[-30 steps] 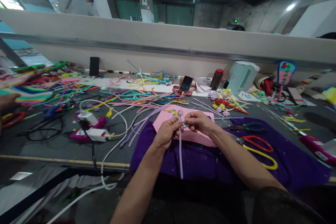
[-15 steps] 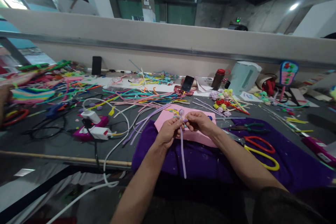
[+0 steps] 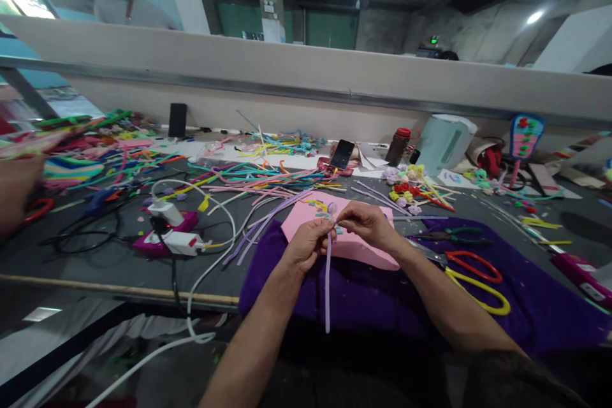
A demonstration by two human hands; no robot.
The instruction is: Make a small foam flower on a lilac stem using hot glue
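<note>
My left hand (image 3: 306, 243) and my right hand (image 3: 367, 223) meet over a pink foam sheet (image 3: 356, 243) and both pinch a lilac pipe cleaner (image 3: 327, 280). Its top is curled into a small flower-like coil at my fingertips. Its long tail hangs straight down over the purple cloth (image 3: 535, 299) toward the table's front edge.
Red-and-yellow scissors (image 3: 473, 277) and green pliers (image 3: 452, 236) lie on the cloth at right. Loose coloured pipe cleaners (image 3: 258, 178) cover the table behind. A white cable and chargers (image 3: 174, 239) sit at left; another person's hand (image 3: 16, 191) is at far left. Phone (image 3: 342, 154), bottle (image 3: 396, 145), kettle (image 3: 444, 140) at back.
My hands stay together on the pipe cleaner with small finger movements; its hanging tail has swung slightly. The other person's hand at far left has come further into view.
</note>
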